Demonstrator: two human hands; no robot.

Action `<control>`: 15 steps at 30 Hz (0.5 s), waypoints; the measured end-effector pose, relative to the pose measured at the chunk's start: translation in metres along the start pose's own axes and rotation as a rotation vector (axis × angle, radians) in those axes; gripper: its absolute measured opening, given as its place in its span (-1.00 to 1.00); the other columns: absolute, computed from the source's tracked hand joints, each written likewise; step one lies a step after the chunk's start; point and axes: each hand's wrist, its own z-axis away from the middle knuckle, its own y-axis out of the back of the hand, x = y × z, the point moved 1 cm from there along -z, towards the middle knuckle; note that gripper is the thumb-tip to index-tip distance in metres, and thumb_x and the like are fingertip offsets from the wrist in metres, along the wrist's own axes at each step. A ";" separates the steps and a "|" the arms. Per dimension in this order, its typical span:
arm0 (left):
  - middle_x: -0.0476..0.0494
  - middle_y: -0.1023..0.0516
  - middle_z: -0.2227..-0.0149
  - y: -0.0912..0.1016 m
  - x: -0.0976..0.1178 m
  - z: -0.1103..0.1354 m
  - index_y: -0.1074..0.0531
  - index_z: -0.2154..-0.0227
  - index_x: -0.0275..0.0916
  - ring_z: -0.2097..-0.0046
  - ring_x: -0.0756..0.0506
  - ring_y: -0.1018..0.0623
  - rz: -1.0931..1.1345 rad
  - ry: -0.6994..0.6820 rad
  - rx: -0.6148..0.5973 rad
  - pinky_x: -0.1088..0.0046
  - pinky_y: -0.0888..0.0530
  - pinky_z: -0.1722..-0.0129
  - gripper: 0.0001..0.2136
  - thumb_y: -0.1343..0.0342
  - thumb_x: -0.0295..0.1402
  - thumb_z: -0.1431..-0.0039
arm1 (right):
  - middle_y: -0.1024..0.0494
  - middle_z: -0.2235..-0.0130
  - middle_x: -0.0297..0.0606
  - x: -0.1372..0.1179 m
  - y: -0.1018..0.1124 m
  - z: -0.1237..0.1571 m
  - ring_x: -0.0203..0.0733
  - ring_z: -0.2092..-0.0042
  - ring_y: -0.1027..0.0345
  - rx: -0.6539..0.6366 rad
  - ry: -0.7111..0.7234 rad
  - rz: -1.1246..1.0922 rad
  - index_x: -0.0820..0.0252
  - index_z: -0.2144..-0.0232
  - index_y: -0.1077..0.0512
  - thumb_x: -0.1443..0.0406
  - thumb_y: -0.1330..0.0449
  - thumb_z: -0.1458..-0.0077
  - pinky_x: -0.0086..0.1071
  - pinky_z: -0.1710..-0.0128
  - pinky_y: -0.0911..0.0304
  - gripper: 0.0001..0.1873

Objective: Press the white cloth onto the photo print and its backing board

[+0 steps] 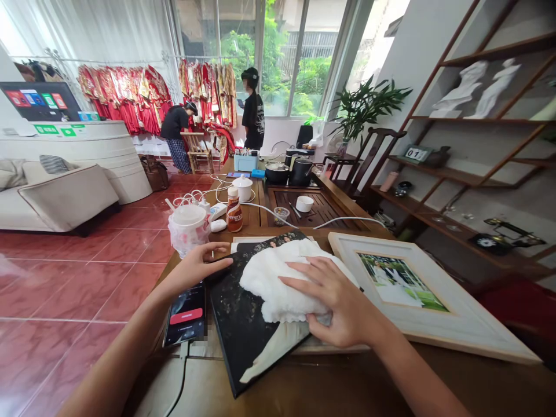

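Observation:
A dark photo print [243,324] lies on the wooden table [347,382] in front of me. My right hand [334,304] presses flat on a white fluffy cloth [278,278] that rests on the print, fingers spread. My left hand [197,266] lies flat on the print's upper left corner, fingers stretched out, holding nothing. A phone [186,313] with a red bar on its screen sits under my left wrist, with a cable running from it.
A white-framed photo [412,284] lies to the right. Behind are a lidded plastic cup [189,229], a bottle [234,209], cables, a tea tray [313,205] and kettles. Shelves stand at right, a sofa [52,197] at left. Two people stand by red garments at the back.

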 end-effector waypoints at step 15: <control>-0.23 -0.40 -0.13 -0.010 0.006 0.001 -0.46 0.02 -0.20 -0.23 -0.26 -0.32 -0.164 -0.211 0.141 0.13 -0.15 -0.30 -0.59 -0.14 -0.03 -0.19 | -0.25 -0.24 -0.12 0.019 -0.001 0.001 0.15 -0.20 -0.15 0.012 -0.072 0.029 -0.01 -0.26 -0.18 0.33 -0.16 0.14 0.09 -0.18 0.01 -0.16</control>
